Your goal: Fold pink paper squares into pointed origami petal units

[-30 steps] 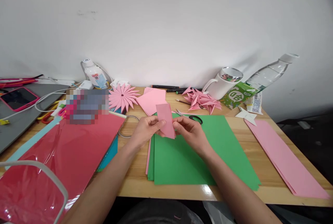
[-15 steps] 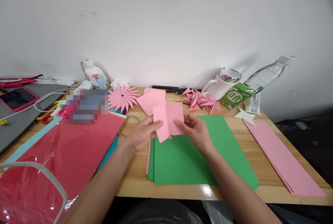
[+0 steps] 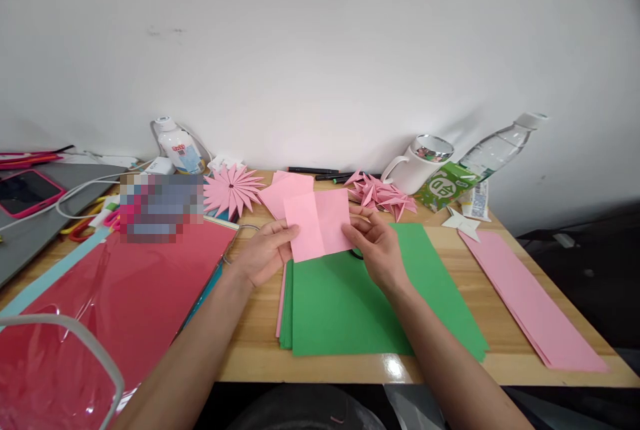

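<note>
A square of pink paper (image 3: 320, 225) with a crease down its middle is held up above a stack of green paper (image 3: 360, 310). My left hand (image 3: 270, 248) pinches its left edge, thumb on top. At the opposite edge, my right hand (image 3: 373, 240) grips it between thumb and fingers. A small dark curved thing (image 3: 356, 255) shows under the right hand; I cannot make out what it is. Behind the square lie more pink sheets (image 3: 287, 191), a pink folded paper star (image 3: 231, 189) and a pile of pink folded pieces (image 3: 383, 195).
Long pink paper strips (image 3: 530, 303) lie at the right. At the back right stand a white mug (image 3: 416, 167), a green box (image 3: 447, 185) and a tilted water bottle (image 3: 503, 147). Red paper in clear plastic (image 3: 135, 290), a phone (image 3: 30, 191) and a white bottle (image 3: 180, 148) occupy the left.
The pink square has opened out from partly folded to nearly flat, its left half swinging up. My hands have spread slightly apart at its edges. The view has shifted a little.
</note>
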{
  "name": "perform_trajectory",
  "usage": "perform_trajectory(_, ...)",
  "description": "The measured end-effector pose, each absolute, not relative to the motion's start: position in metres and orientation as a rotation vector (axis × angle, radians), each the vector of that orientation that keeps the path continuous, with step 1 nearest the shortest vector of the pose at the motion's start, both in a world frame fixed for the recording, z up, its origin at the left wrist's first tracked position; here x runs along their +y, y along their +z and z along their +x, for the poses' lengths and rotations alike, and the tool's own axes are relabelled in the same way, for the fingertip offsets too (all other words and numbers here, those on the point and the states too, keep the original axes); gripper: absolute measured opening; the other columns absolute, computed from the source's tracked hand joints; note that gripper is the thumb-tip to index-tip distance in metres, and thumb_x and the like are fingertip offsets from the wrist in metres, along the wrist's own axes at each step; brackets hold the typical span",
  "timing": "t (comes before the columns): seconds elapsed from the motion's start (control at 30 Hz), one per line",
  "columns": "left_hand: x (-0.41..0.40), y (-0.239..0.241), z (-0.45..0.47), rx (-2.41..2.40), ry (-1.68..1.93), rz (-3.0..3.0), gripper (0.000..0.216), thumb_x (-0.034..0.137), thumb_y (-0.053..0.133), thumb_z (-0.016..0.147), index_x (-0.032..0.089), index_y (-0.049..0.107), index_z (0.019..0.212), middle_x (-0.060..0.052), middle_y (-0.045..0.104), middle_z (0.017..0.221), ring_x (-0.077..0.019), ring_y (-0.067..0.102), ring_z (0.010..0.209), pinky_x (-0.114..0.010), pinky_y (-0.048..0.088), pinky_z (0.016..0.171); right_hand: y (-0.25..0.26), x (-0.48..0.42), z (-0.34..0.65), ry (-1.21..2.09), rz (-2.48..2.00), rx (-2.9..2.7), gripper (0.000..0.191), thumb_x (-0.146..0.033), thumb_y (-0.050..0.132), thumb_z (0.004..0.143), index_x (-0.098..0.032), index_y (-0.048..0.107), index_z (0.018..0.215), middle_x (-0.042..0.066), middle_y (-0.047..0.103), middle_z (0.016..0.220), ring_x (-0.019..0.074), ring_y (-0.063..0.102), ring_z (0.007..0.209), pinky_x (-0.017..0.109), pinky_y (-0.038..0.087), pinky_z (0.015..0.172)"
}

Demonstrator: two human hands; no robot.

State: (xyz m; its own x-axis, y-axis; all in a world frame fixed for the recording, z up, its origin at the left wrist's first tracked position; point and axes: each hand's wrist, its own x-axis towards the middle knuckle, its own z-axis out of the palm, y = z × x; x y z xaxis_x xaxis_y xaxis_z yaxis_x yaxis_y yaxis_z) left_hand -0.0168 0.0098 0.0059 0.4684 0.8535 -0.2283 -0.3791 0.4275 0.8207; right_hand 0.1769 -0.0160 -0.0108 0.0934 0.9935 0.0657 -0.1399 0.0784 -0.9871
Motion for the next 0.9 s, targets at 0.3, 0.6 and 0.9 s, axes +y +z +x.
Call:
perform_trajectory(0.3, 0.01, -0.006, -0.012, 1.201, 1.29, 1.884, 0.074, 0.029, 0.072, 0.066, 0.022, 0.037, 0.132, -0.014, 0.043, 0.134, -0.025, 0.048, 0.115, -0.041, 0.039, 0.096, -0.027, -0.011, 0.179, 0.791, -1.428, -1.462, 0.024, -0.028, 0.051, 0.075, -0.016, 0.062, 0.093, 0.004, 0.063, 0.075, 0.0133, 0.051, 0.056, 0.025, 0.04, 0.052)
perform_trajectory(0.6, -0.002, 0.001, -0.021, 0.729, 0.538, 2.661, 0.043, 0.037, 0.073, 0.065, 0.019, 0.063, 0.103, -0.011, 0.061, 0.106, -0.0262, 0.052, 0.103, -0.042, 0.042, 0.089, -0.026, -0.005, 0.189, 0.658, -1.582, -1.735, 0.034, -0.011, 0.043, 0.066, -0.012, 0.066, 0.09, 0.005, 0.067, 0.076, 0.0114, 0.051, 0.052, 0.024, 0.041, 0.052)
perform_trajectory(0.9, -0.047, -0.013, -0.016, 0.792, 0.6, 2.732, 0.021, 0.018, 0.045, 0.088, 0.017, 0.066, 0.093, -0.009, 0.064, 0.098, -0.0197, 0.057, 0.093, -0.035, 0.046, 0.083, -0.01, -0.037, 0.191, 0.381, -1.528, -2.212, 0.03, -0.002, 0.051, 0.068, -0.017, 0.068, 0.089, 0.012, 0.062, 0.098, 0.0216, 0.059, 0.083, 0.036, 0.047, 0.076)
